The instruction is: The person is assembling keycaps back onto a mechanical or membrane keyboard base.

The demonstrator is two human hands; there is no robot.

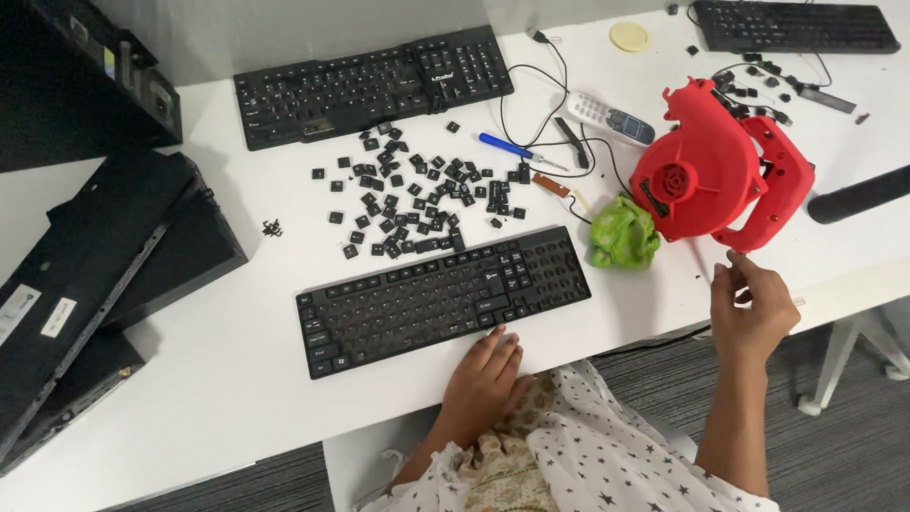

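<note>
Left hand (483, 374) flat beside keyboard (441, 296); right hand (751, 305) raised near red blower (716, 166).

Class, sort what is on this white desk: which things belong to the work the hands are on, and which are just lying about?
In hand:
near keyboard, left hand touching its front edge
loose keycaps
red blower, right hand just below it

Lying about:
far keyboard
green cloth
blue screwdriver
handset phone
</note>
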